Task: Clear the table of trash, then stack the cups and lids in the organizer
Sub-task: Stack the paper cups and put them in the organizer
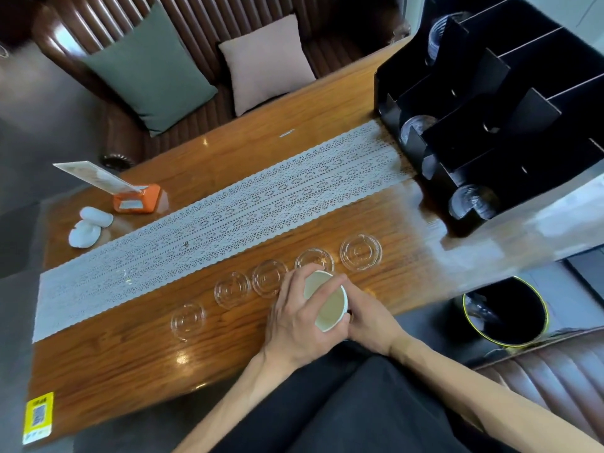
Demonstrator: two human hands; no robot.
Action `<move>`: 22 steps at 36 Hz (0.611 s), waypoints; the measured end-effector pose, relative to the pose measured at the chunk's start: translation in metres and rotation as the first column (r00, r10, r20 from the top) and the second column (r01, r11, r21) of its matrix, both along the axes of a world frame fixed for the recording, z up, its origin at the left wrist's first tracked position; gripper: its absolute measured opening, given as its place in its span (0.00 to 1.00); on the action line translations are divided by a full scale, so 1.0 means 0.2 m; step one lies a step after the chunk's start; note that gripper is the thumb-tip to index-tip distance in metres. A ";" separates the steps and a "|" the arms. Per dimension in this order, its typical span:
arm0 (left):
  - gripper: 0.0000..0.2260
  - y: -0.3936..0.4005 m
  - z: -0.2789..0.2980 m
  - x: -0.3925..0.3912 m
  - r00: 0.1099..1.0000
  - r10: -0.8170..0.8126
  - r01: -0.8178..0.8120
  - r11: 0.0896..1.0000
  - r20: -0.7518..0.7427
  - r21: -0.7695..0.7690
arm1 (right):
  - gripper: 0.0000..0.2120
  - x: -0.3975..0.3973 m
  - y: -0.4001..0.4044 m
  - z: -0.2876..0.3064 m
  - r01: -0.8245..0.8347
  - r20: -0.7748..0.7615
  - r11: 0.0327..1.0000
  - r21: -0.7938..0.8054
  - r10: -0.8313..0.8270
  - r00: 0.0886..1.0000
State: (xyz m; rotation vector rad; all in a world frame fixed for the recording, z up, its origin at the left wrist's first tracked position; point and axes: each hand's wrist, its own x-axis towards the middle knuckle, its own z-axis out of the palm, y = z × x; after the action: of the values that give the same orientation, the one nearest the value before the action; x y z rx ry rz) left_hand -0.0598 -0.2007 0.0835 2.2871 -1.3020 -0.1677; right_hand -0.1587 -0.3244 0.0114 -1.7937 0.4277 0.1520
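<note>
Both hands grip the paper cup point(327, 302) above the worktop point(228, 338): left hand point(297, 318) wrapped around, right hand point(367, 318) curled underneath.

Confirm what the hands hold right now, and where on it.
Both hands grip one white paper cup: the left hand wraps its side wall near the rim, the right hand holds the opposite side toward the base.

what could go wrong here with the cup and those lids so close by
Both hands, left and right, hold the paper cup right over the clear lid nearest them; a careless move might knock it along the table. The cup is tilted, so any dregs could spill.
</note>
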 end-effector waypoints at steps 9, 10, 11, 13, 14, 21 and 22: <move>0.25 0.00 -0.02 0.00 0.996 -0.016 0.017 1.000 0.086 -0.012 | 0.31 -0.01 0.01 -0.05 0.047 -0.030 0.997 -0.068 -0.049 0.998; 0.25 0.00 -0.02 0.00 0.995 -0.020 0.022 0.999 0.094 -0.024 | 0.31 -0.02 0.02 -0.05 0.053 -0.031 0.996 -0.074 -0.056 0.998; 0.24 -0.01 -0.03 0.01 0.995 -0.024 0.027 0.999 0.098 -0.036 | 0.30 -0.02 0.02 -0.05 0.060 -0.029 0.995 -0.082 -0.062 0.998; 0.24 0.00 -0.03 0.01 0.995 -0.031 0.035 0.998 0.095 -0.047 | 0.28 -0.02 0.03 -0.05 0.067 -0.028 0.993 -0.102 -0.071 0.997; 0.24 0.00 -0.04 0.01 0.995 -0.032 0.037 0.998 0.094 -0.046 | 0.28 -0.01 0.03 -0.05 0.068 -0.032 0.992 -0.110 -0.072 0.997; 0.27 0.02 -0.03 0.02 0.998 -0.060 0.058 0.993 -0.023 -0.099 | 0.34 0.01 0.08 0.01 0.175 -0.011 0.980 -0.093 -0.177 0.984; 0.28 0.03 -0.03 0.02 0.996 -0.063 0.054 0.990 -0.062 -0.132 | 0.36 0.01 0.10 0.03 0.203 0.005 0.976 -0.077 -0.203 0.979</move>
State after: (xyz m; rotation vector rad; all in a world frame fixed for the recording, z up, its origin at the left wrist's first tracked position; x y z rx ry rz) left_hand -0.0551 -0.1956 0.0770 2.1183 -1.3079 -0.1717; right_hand -0.1569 -0.3050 0.0169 -1.8132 0.6229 -0.0052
